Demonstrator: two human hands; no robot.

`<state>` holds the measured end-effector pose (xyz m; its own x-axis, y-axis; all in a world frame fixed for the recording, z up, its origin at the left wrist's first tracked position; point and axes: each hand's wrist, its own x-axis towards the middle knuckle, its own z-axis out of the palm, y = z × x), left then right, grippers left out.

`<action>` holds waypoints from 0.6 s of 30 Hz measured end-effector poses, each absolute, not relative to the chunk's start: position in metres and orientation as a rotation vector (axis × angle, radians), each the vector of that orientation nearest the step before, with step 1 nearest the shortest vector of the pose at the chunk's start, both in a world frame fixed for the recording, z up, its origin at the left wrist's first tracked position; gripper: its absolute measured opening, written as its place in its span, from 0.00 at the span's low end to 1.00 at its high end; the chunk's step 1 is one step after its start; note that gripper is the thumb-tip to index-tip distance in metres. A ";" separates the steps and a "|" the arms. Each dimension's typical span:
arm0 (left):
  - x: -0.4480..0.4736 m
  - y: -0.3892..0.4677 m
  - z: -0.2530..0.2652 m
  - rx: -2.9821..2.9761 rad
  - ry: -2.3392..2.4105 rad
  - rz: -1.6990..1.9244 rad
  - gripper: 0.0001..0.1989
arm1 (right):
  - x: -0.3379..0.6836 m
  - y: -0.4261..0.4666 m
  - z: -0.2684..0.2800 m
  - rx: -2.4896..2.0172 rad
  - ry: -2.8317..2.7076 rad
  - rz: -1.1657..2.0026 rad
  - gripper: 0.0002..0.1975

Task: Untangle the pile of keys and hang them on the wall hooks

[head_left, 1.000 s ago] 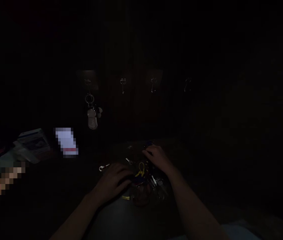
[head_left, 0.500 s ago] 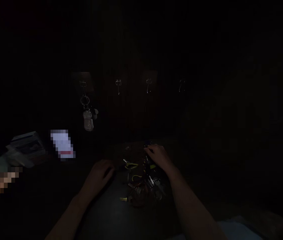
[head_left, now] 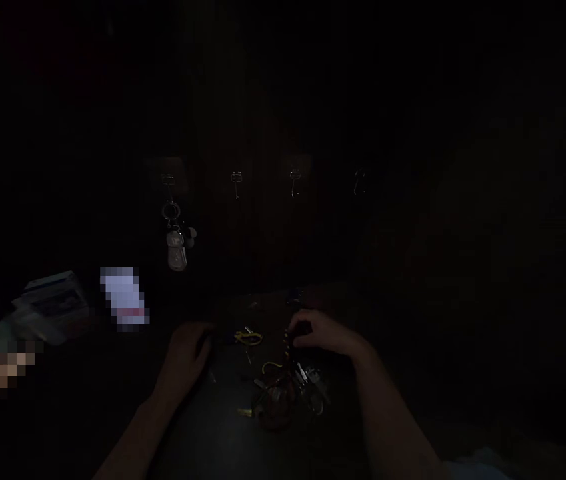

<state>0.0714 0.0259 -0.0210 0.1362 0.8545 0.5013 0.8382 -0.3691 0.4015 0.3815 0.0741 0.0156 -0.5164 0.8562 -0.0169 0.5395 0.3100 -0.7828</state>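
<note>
Short of the surface's (head_left: pixel 213 443) far edge, the right hand (head_left: pixel 321 331) curves beside a braided cord (head_left: pixel 287 344), thumb and fingers parted, any hold too dark to tell, while the left hand (head_left: pixel 185 352) lies loosely curled, contents hidden, left of some keys (head_left: pixel 303 375)

Room very dark, nearly black all over. Back wall (head_left: pixel 263 233) hard to see, faint reddish brown in middle. Four small shiny hooks (head_left: pixel 236 177) in row across it, spaced apart, far right one very dim. Dim brownish patch around far left hook. Dark table (head_left: pixel 207 447) below, soft gray glow on near part. Brightest spot: whitish patch (head_left: pixel 123 293) at left, blurred into squares, pinkish band low down. Floor too dark to tell.
</note>
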 end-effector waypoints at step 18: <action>0.108 0.009 -0.018 2.308 1.566 1.291 0.12 | 0.353 0.071 0.028 -0.964 -1.497 1.109 0.12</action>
<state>0.1078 0.0091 -0.0175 0.1290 0.7931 0.5952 0.7357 -0.4791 0.4789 0.3527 0.0712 0.0284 -0.1851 0.9499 0.2521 0.0359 0.2628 -0.9642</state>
